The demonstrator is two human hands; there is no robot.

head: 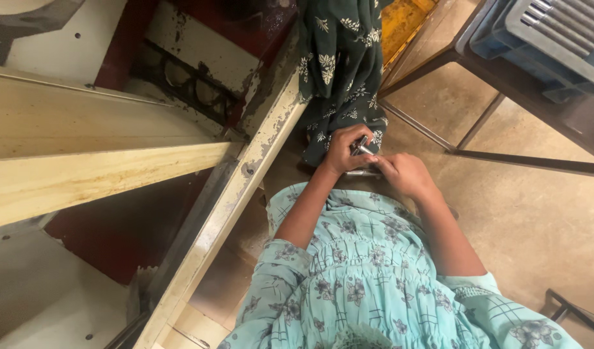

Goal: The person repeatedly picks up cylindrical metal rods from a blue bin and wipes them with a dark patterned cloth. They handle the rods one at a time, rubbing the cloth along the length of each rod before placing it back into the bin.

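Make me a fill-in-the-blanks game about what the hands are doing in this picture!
1. The left hand and right hand hold small ____ parts between them.
2. The person's light blue dress has a ____ pattern.
3. Beyond the hands hangs a dark ____ cloth with pale flowers.
4. Left of the person runs a long pale ____ board.

Missing words: metal; flower; green; wooden
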